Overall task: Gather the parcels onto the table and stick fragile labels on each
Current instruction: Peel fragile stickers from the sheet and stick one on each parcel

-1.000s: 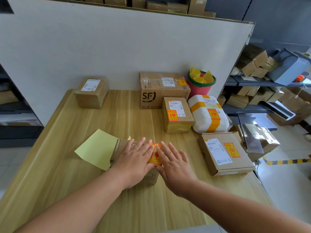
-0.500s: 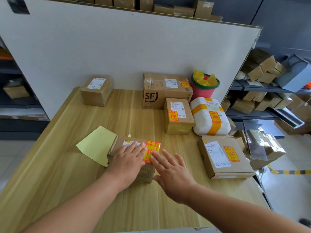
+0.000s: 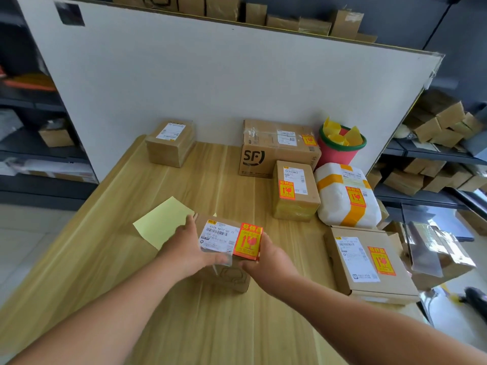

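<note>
Checker: Where is the parcel (image 3: 222, 237)?

Packer: It is clamped between both hands, low over the near middle of the table (image 3: 105, 259). I cannot tell whether its base has left the wood.

Checker: And the grip?

Packer: The left hand (image 3: 184, 243) curls round the left end with its thumb on the near edge. The right hand (image 3: 271, 256) grips the right end.

Checker: Which way does it lie?

Packer: Its long axis runs hand to hand, top face up. The fragile label (image 3: 248, 241) sits at the right-hand end, its arrows pointing away from the person.

Checker: What is around the grip?

Packer: A yellow sheet (image 3: 163, 225) lies just outside the left hand. A flat labelled box (image 3: 369, 262) is out past the right hand. A labelled brown box (image 3: 295, 193) and a white bag (image 3: 347, 198) sit beyond.
</note>
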The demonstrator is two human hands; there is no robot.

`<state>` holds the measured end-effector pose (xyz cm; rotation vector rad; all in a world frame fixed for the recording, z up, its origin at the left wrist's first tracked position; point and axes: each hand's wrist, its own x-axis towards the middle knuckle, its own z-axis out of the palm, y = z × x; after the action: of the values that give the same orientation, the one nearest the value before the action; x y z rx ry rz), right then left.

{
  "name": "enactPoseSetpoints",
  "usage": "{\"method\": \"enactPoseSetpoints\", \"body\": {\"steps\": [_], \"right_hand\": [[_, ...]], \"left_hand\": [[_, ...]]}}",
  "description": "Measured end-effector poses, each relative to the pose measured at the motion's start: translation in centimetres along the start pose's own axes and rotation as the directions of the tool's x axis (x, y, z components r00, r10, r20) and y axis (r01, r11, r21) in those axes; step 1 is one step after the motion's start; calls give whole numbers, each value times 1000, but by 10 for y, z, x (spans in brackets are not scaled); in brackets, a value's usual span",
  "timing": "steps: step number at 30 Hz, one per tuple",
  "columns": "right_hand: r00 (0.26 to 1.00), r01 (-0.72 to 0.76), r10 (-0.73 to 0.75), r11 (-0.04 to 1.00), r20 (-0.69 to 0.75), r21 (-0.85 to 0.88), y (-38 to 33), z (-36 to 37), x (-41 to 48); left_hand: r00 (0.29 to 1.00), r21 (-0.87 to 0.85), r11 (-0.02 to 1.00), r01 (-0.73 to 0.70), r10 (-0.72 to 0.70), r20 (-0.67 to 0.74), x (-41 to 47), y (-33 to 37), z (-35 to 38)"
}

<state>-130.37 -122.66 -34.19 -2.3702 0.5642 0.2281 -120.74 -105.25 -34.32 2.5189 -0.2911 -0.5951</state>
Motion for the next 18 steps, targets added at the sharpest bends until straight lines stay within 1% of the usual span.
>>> {"method": "enactPoseSetpoints", "body": {"steps": [2, 8, 14, 18], "right_hand": [[1000, -3, 4, 999, -24, 52, -5, -5, 17], [994, 46, -31, 987, -100, 155, -45, -36, 92], [983, 89, -59, 981, -172, 171, -100, -60, 178], [973, 104, -60, 977, -223, 189, -128, -75, 236]], "left_hand": [[999, 1, 999, -39, 39, -25, 14, 0, -5], [965, -42, 989, -142, 128, -227, 85, 14, -51], [934, -32, 977, -209, 190, -302, 165, 27, -116], [927, -93, 965, -245, 205, -315, 226, 33, -143]]}}
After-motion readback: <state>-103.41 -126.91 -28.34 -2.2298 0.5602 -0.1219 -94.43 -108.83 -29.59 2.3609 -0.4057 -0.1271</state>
